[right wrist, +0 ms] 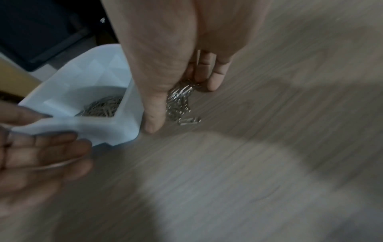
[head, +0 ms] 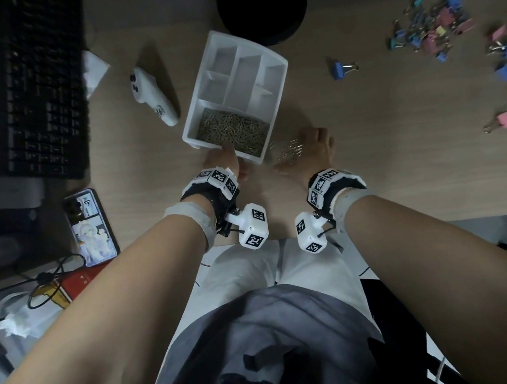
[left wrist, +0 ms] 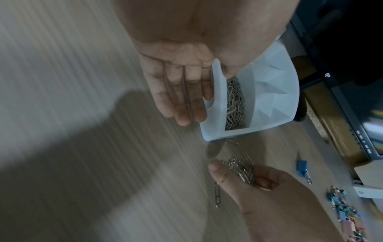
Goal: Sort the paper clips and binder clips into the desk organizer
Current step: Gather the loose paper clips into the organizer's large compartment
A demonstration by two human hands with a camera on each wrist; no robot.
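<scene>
The desk is pale wood. At its far left lies a black keyboard, and a dark round stand is at the far middle.

The white organizer lies at an angle in the middle of the desk, just in front of the stand. Its near long compartment is filled with paper clips; the other compartments look bare.

The left hand is at the near left corner of the organizer. In the left wrist view its fingers are straight and close together along the outer wall, and the thumb goes over the rim, so the wall is between thumb and fingers.

The right hand is just beside the near right corner of the organizer. Its fingers are curled around a bunch of clips, and the thumb presses on them. A few single clips lie on the desk near this hand.

A phone lies near the left edge, and a white controller lies between keyboard and organizer.

The binder clips, blue and pink, are scattered at the far right, well apart from the organizer. One blue clip lies alone between them and the organizer.
</scene>
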